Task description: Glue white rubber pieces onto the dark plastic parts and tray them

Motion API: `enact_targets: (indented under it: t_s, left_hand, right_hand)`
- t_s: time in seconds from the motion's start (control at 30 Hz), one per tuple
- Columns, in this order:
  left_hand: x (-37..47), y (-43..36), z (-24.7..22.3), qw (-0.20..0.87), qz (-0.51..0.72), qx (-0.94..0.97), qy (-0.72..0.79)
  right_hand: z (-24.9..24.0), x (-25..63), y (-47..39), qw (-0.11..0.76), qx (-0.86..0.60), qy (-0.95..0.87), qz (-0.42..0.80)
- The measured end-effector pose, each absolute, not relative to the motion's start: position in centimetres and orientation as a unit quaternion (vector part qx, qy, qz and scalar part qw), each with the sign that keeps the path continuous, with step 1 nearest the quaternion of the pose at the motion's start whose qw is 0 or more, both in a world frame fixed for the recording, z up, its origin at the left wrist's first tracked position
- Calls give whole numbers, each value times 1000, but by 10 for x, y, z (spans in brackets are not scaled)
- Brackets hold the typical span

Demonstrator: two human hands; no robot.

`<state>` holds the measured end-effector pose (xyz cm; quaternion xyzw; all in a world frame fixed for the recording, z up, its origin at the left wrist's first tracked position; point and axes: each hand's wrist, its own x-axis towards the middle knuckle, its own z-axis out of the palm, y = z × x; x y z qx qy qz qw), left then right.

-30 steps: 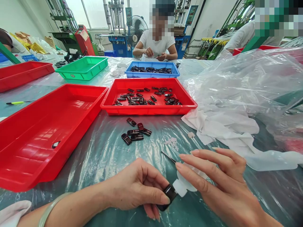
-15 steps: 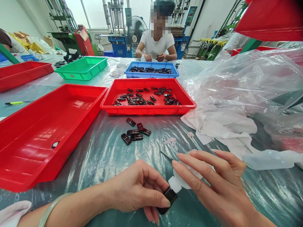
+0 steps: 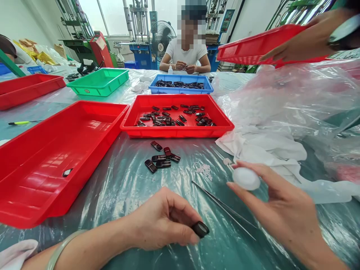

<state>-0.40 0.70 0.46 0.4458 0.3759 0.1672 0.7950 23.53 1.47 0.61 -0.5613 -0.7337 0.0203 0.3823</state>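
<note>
My left hand [image 3: 168, 225] pinches a small glossy black part [image 3: 200, 229] between thumb and fingers, low in the middle. To its right, my right hand [image 3: 284, 202] grips a white bottle [image 3: 246, 179] between thumb and fingers, with the round end towards the camera. Metal tweezers [image 3: 222, 206] lie on the plastic-covered table between the two hands. Several black parts [image 3: 163, 164] rest in a loose group beyond my left hand. Small whitish scraps [image 3: 204, 170] lie to the right of that group.
A red tray [image 3: 180, 131] holds several black parts, and a blue tray [image 3: 181, 90] behind holds more. Another red tray [image 3: 92, 112] stands left. White cloth [image 3: 261, 150] lies right. A person sits opposite. Another person's hand [image 3: 306, 41] holds a red tray [image 3: 261, 47] at upper right.
My right hand has lifted the bottle away from the black part and moved it right and up, uncovering the tweezers. The red tray at upper right has come lower, with a hand now visible.
</note>
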Motion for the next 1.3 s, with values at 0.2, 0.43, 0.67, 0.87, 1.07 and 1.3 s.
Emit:
enact_targets:
  t_s: [0.2,0.43,0.67,0.87,1.07,1.3]
  left_hand:
    - [-3,8,5,752,173,495,399]
    - [-3,7,3,749,186,489,406]
    - [-2,8,4,727,169,496,445]
    - [-1,7,3,701,164,511,470]
    - [1,8,3,685,157,522,484]
    - [1,8,4,690,160,522,476]
  right_hand:
    - [1,264,40,400,-693,-590,107]
    - [-6,272,49,386,-693,-594,132]
    - [-8,273,48,424,-675,-602,52]
    - [9,247,22,407,-600,-671,-154]
    - [-14,233,36,251,-508,-803,-182]
    - [-18,235,42,128,-520,-824,-186]
